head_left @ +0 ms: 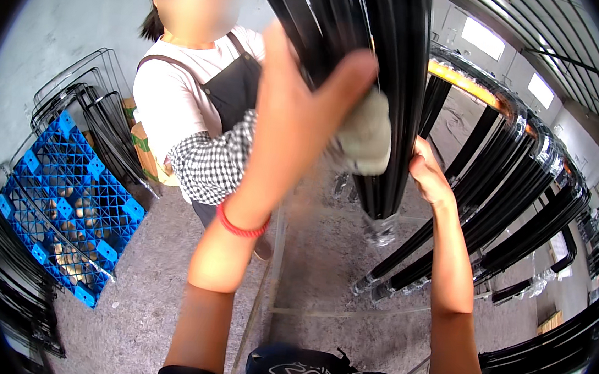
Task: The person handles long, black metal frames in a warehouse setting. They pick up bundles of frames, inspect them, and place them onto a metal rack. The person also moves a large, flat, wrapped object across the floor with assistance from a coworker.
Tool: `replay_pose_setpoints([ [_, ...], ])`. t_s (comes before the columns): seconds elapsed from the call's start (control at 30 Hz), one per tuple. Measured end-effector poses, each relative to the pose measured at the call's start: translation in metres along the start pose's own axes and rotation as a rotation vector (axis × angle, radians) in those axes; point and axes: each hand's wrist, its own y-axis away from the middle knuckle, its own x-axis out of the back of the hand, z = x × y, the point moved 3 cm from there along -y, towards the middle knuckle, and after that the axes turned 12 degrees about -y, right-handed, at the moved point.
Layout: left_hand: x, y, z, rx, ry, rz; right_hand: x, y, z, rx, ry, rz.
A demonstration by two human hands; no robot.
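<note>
A bundle of black tubes [395,67] hangs down in front of me, its lower ends wrapped in clear plastic film [380,230]. My left hand [288,108], blurred and with a red band at the wrist, is at the bundle's left side with thumb and fingers spread wide. At the right edge my right hand [429,175] grips the bundle, its fingertips partly hidden behind the tubes. Between my hands, a co-worker's pale glove [366,136] lies against the bundle; the checked sleeve [212,161] leads to the person facing me.
To the right, a rack with an orange-yellow bar [465,84] carries several wrapped black bent tubes [519,199]. A blue plastic pallet [66,209] leans at left beside black wire frames [96,109] and a cardboard box [147,152]. More black tubes [549,344] lie at lower right.
</note>
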Motion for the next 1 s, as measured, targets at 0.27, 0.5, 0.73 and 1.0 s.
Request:
replay_pose_setpoints([
  [0.27, 0.062, -0.013, 0.04, -0.506, -0.392, 0.52, -0.008, -0.052, -0.067, 0.328, 0.205, 0.127],
  [0.5, 0.061, 0.032, -0.018, 0.026, -0.128, 0.201, -0.091, -0.153, -0.174, 0.422, 0.572, 0.049],
  [0.73, 0.065, 0.015, -0.027, 0.008, -0.076, 0.154, -0.115, -0.199, -0.214, 0.586, 0.986, -0.164],
  [1.0, 0.087, 0.04, -0.018, -0.013, -0.211, 0.231, -0.036, -0.183, -0.178, 0.583, 0.966, 0.014],
])
